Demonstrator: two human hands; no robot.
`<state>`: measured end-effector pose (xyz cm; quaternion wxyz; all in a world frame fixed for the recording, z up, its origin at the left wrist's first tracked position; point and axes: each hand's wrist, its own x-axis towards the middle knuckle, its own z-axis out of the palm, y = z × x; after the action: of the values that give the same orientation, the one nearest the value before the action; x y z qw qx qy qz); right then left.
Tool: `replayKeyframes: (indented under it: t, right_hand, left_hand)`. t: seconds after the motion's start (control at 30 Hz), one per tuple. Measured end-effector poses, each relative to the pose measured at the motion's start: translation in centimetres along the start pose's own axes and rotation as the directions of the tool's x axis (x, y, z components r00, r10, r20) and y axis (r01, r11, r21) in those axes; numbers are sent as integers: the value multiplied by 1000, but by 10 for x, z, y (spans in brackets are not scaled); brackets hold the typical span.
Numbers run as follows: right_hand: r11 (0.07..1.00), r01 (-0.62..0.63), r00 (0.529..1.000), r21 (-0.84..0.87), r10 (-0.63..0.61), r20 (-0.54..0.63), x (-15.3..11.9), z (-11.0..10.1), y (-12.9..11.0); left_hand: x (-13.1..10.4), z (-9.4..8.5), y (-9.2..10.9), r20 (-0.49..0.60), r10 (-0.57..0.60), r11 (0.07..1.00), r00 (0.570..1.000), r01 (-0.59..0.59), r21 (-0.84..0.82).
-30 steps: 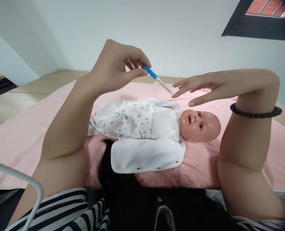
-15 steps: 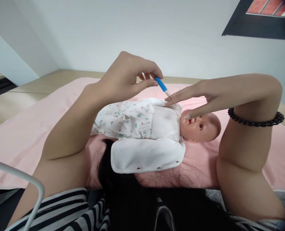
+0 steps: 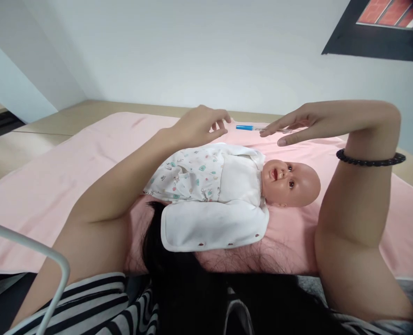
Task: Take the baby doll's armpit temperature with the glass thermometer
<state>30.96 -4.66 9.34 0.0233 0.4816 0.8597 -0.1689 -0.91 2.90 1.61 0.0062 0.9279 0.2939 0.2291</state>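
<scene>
A thermometer (image 3: 244, 127) with a blue end and a clear stem lies on the pink cloth beyond the doll. My left hand (image 3: 203, 125) is just left of its blue end, fingers loosely curled and apart, holding nothing. Over the clear stem hovers my right hand (image 3: 299, 124), fingers stretched out and hiding part of it; whether they touch it I cannot tell. The baby doll (image 3: 293, 184) lies on its back, head to the right, in a white outfit (image 3: 196, 174) with small coloured prints. A white jacket flap (image 3: 215, 225) is spread open on its near side.
The pink cloth (image 3: 35, 204) covers most of a wooden table (image 3: 102, 108) against a pale wall (image 3: 192, 51). Black hair (image 3: 192, 284) hangs over the table's near edge. A white curved bar (image 3: 58, 265) stands at the lower left. A dark-framed window (image 3: 377, 42) is upper right.
The thermometer has gone from my left hand above the doll's chest to the cloth behind it. My left hand has let go. My right hand has moved away from the doll's face.
</scene>
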Motion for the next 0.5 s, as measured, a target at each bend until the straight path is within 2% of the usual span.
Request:
replayKeyframes:
  t: [0.1,0.2,0.27,0.4,0.5]
  right_hand:
    - [990,-139,990,18,139,7,8,2,33]
    - [971,-231,972,66,227,56,24,10,71]
    - [936,-344,938,76,339,75,37,18,97]
    - [886,-455,885,89,439,156,51,32,134]
    - [897,-435,893,76,420,160,47,38,143]
  left_hand:
    - [5,27,-22,128,-155,986,980,146,78]
    - [5,46,-38,286,-353,936,891,332,120]
    - [3,51,-46,364,-436,899,823,416,137]
    - [1,54,-55,468,-490,864,736,481,149]
    - [2,57,-58,490,-490,863,721,482,154]
